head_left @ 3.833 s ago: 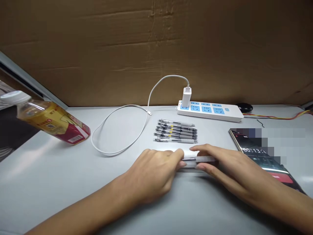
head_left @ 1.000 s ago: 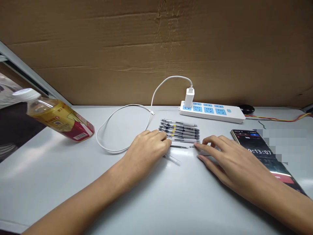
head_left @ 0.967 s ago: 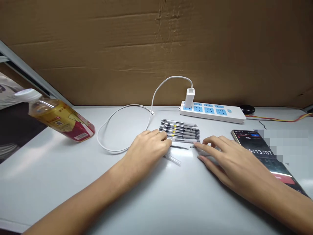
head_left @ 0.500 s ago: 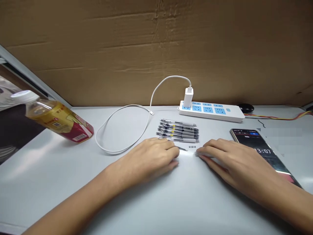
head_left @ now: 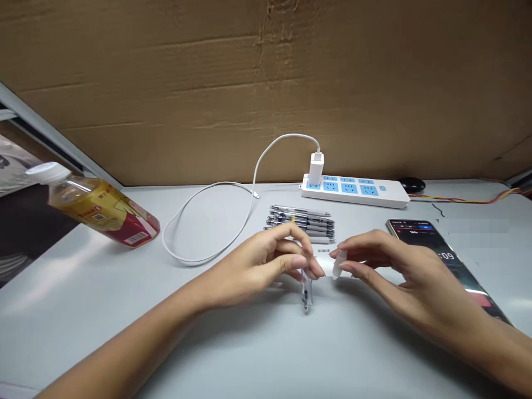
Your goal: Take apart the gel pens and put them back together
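1. Left hand [head_left: 260,266]: thumb and fingers grip a slender clear plastic pen barrel [head_left: 307,293], its dark-marked end slanting down toward the wearer. Whether that end touches the pale grey, smooth tabletop [head_left: 270,354] cannot be told.

2. Right hand [head_left: 415,271]: thumb and forefinger pinch a short, frosted-white, translucent tube [head_left: 338,266], tilted, near the barrel but apart from it.

3. A tiny grey, narrow piece [head_left: 323,250], perhaps a spring, lies behind the hands, just in front of the row of clear pens with grey grips [head_left: 316,228].

4. Handling (judgement): a light fingertip pinch should suffice, as slick round plastic may roll. Steady both wrists low, keep both tube ends visible, and keep knuckles away from the tiny piece, easily knocked astray.
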